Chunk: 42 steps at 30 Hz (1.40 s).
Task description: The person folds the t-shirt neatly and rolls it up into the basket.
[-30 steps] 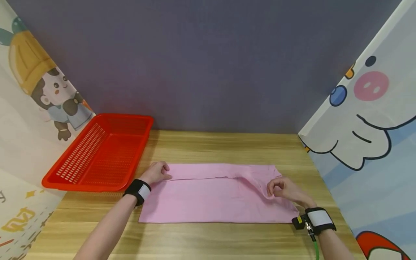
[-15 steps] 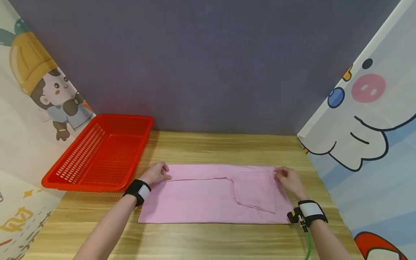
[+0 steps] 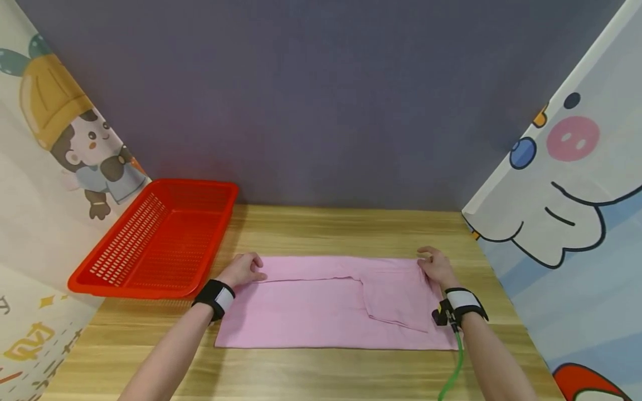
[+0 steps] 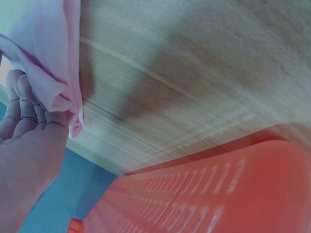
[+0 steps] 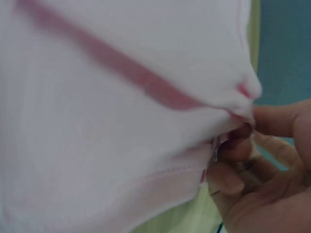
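Note:
A pink T-shirt (image 3: 301, 312) lies lengthwise, with a strip of it folded over along the far side. On its right part a squarish short sleeve (image 3: 396, 303) lies flat. My left hand (image 3: 242, 269) is at the shirt's far left corner; in the left wrist view its curled fingers (image 4: 26, 114) grip the folded edge. At the far right corner, my right hand (image 3: 437, 268) pinches the layered edge between thumb and fingers, close up in the right wrist view, where the cloth (image 5: 97, 121) is blurred.
A red plastic basket (image 3: 228, 223) with slotted sides stands left of the shirt, close to my left forearm. A grey panel (image 3: 321, 111) rises behind the wooden table (image 3: 326, 228). Printed sheets flank both sides. A green cable (image 3: 453, 379) hangs from my right wrist.
My right hand has let the sleeve down flat and moved away to the shirt's far right corner, now holding the edge there. The left hand has stayed in place.

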Available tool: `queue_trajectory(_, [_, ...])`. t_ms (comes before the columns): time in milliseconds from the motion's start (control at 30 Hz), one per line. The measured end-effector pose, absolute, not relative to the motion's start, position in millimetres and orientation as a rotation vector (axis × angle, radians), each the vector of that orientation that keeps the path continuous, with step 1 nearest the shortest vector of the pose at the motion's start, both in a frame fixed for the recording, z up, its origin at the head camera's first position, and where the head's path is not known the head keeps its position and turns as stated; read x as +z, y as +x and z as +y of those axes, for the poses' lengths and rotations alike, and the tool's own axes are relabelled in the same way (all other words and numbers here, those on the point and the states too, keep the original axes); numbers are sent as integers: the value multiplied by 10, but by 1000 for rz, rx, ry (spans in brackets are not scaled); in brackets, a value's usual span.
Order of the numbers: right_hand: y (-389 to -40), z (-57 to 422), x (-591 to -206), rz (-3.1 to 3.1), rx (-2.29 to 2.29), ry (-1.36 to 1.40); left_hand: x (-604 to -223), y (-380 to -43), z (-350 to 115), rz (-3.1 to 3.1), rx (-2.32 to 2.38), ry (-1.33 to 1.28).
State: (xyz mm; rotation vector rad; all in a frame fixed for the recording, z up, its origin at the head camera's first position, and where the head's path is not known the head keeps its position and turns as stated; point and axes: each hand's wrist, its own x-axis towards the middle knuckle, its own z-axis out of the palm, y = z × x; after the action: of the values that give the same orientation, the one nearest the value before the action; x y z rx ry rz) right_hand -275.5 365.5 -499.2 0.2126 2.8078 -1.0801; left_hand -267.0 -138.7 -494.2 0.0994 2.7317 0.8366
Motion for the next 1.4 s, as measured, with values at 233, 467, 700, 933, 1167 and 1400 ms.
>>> queue_trajectory(233, [-2787, 3658, -4990, 2989, -1168, 293, -4931, -2710, -1363, 2736, 869, 83])
queue_trajectory(467, [-2819, 3606, -4996, 3130, -746, 187, -4948, -2713, -1376, 2791, 877, 146])
queue_trajectory(700, [-2550, 3383, -4861, 3330, -659, -59, -4975, -2489, -1271, 3118, 584, 491])
queue_trajectory(933, [-2251, 3006, -4741, 3147, -643, -225, -4933, -2270, -1113, 3151, 464, 661])
queue_trajectory(1167, [-2152, 2803, -4680, 2920, -540, -58, -4950, -2222, -1143, 2882, 562, 601])
queue_trajectory(1400, [-2066, 2620, -4715, 2859, -351, -39, -4976, -2210, -1181, 2723, 511, 623])
